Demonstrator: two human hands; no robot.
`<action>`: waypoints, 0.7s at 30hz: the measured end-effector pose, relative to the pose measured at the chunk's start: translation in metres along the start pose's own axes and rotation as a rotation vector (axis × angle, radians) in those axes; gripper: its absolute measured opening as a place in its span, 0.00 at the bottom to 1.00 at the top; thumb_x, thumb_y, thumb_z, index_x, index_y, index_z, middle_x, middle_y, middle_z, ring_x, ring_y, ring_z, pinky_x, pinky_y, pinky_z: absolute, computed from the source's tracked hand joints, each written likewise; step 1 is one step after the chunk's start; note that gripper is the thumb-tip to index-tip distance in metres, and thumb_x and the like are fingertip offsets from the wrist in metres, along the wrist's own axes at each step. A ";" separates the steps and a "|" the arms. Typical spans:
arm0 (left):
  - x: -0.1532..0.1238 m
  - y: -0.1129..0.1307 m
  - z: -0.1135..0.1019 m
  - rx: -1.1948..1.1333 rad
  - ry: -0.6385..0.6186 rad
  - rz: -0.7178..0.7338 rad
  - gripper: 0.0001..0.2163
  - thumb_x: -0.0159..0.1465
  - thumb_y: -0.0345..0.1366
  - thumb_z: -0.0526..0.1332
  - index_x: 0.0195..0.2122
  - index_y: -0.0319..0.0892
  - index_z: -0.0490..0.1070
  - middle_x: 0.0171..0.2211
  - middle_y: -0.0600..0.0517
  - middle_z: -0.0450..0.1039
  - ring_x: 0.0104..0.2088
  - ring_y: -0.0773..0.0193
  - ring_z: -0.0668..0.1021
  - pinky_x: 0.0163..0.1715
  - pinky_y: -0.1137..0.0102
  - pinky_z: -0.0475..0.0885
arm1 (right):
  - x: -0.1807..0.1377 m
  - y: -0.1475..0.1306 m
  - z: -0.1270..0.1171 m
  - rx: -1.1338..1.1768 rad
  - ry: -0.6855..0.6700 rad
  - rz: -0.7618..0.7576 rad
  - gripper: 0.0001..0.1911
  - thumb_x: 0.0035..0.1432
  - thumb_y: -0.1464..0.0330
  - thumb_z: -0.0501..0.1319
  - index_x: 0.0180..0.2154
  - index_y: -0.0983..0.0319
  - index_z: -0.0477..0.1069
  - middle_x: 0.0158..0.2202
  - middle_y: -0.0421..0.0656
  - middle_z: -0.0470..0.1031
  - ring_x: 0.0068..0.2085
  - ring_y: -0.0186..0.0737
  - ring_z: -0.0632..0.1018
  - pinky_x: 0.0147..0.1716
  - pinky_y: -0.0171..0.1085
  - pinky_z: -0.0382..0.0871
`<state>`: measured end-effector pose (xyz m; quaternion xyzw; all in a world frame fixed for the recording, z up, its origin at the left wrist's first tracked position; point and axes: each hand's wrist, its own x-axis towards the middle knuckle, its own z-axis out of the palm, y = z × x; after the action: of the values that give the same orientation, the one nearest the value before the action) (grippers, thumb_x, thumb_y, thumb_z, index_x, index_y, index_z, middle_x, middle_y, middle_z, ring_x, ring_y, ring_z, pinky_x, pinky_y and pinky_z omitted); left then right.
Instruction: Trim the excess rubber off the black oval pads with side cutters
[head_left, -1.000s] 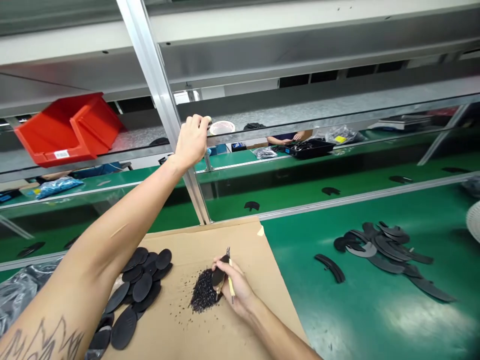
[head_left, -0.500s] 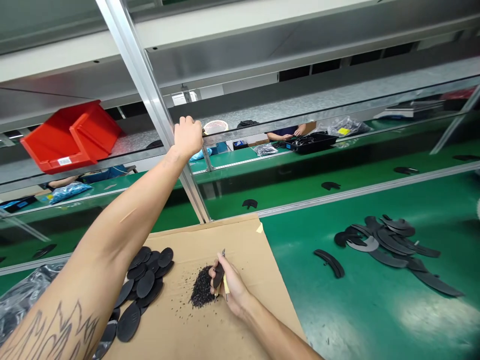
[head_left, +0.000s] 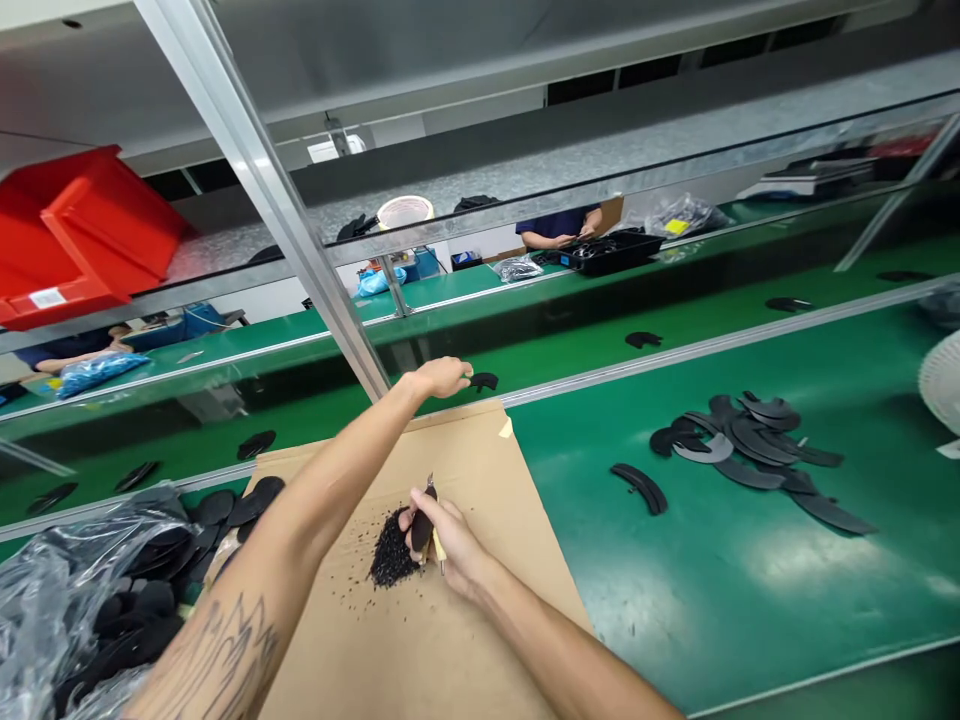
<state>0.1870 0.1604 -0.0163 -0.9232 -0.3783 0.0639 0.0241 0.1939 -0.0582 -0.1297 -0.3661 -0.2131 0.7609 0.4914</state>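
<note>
My left hand (head_left: 445, 377) reaches over the green belt beyond the cardboard. Its fingers are half curled, with thumb and forefinger slightly apart at the edge of a small curved black piece (head_left: 484, 382); I cannot tell whether they touch it. Closed around a pair of nippers (head_left: 424, 520) with dark and yellow handles, my right hand (head_left: 454, 540) rests above the cardboard sheet (head_left: 360, 650), the metal tips pointing away from me. Beside that hand lies a heap of small black scraps (head_left: 390, 552). My left forearm hides part of the sheet.
Loose black curved parts (head_left: 750, 440) lie on the green table at right. Black oval parts (head_left: 142, 610) and clear plastic bags (head_left: 67, 580) are at left. An aluminium post (head_left: 255, 180), a red bin (head_left: 82, 240) and a tape roll (head_left: 405, 211) stand ahead. Co-workers sit beyond.
My left hand has come down from the shelf edge by the tape roll to the black piece on the belt. The right hand still grips the nippers. The view has shifted.
</note>
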 end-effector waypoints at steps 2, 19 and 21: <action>0.016 0.005 0.022 -0.075 -0.024 -0.006 0.16 0.73 0.40 0.59 0.58 0.41 0.72 0.56 0.44 0.76 0.54 0.56 0.79 0.55 0.58 0.76 | -0.002 -0.002 0.000 -0.004 0.000 0.010 0.32 0.47 0.41 0.71 0.32 0.60 0.64 0.23 0.34 0.72 0.18 0.26 0.64 0.16 0.29 0.54; 0.021 0.015 0.060 -0.457 0.176 -0.283 0.12 0.71 0.40 0.63 0.51 0.39 0.73 0.51 0.46 0.75 0.50 0.58 0.79 0.52 0.57 0.77 | 0.000 -0.005 -0.008 -0.047 0.109 -0.084 0.37 0.38 0.36 0.73 0.29 0.60 0.63 0.18 0.30 0.60 0.19 0.23 0.56 0.15 0.28 0.46; 0.006 0.014 0.051 -0.548 0.278 -0.259 0.08 0.70 0.34 0.62 0.48 0.39 0.74 0.48 0.46 0.76 0.49 0.58 0.78 0.53 0.57 0.75 | 0.001 -0.006 -0.009 -0.052 0.108 -0.099 0.38 0.33 0.39 0.76 0.29 0.60 0.63 0.19 0.30 0.61 0.19 0.24 0.58 0.16 0.28 0.48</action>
<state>0.1936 0.1547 -0.0684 -0.8395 -0.4886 -0.1704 -0.1658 0.2042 -0.0552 -0.1315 -0.4083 -0.2238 0.7091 0.5295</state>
